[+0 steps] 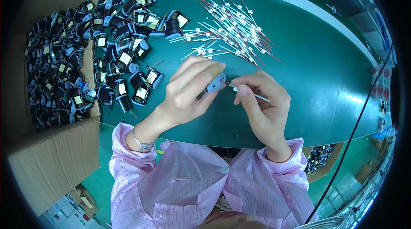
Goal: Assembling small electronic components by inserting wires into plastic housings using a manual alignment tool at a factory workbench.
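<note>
My left hand is closed around a small part with a blue-grey oval end cap. Two or so dark holes show in the cap; the rest of the part is hidden by my fingers. Pinched between thumb and forefinger of my right hand is a thin white-sleeved wire lead. Its dark end points toward the cap, very close to it; whether they touch I cannot tell. Beyond my hands lies a loose pile of similar leads, white with red ends and small white connectors.
Many black parts with blue-grey caps and pale yellow patches lie on the left of the green table. More fill a cardboard box at its left edge. A second box of dark parts stands below right. A black cable hangs at right.
</note>
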Demonstrator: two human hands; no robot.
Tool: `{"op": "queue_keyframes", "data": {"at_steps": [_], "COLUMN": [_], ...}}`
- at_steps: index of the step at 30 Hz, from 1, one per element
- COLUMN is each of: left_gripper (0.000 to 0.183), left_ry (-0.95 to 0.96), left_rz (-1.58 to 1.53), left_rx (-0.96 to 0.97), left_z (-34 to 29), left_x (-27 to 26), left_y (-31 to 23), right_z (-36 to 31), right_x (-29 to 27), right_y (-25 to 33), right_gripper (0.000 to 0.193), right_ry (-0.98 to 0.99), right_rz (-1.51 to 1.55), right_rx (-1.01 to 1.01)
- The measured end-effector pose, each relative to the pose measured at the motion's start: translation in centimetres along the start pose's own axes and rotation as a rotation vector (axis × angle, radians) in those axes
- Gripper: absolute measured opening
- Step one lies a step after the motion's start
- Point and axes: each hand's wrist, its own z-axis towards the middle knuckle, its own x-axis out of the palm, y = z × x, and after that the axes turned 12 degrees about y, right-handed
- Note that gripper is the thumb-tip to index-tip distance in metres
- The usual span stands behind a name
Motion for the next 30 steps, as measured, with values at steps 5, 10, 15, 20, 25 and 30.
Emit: {"op": "queue_keyframes", "data": {"at_steps": [5,10,15,20,25,30], "left_gripper": [0.045,0.047,0.044,0.042,0.033,0.022], "left_ry": [0.084,0.107,0.191,0.294,0.14,0.148], "left_rz": [-0.202,-0.166,-0.332,-0.73,-1.157,-1.143], "left_rx": [-0.071,-0.091,-0.243,-0.431,-0.561,-0.486], "left_z": [0.1,-0.3,-0.4,-0.5,-0.9,-1.1], "left_x": [-0.4,-0.6,-1.4,-2.0,-1.6,-1.0], "left_y": [-0.4,0.2,-0.3,-0.5,0.1,0.2], "right_z": [0.2,0.3,0.6,0.7,0.8,0.9], "right_x": [0.2,-0.5,-0.3,-0.4,-0.8,-1.0], "right_y": [-1.0,-1.3,-0.5,-0.5,-1.1,-1.1], "right_gripper": [0.01,0.01,0.008,0.009,0.01,0.012], "right_ry": [-0.034,-0.016,0.005,0.024,-0.015,0.018], "right_rz": [-0.228,-0.461,-0.397,-0.474,-0.457,-0.555], "right_rx": [-0.084,-0.058,0.055,-0.005,-0.082,-0.191]}}
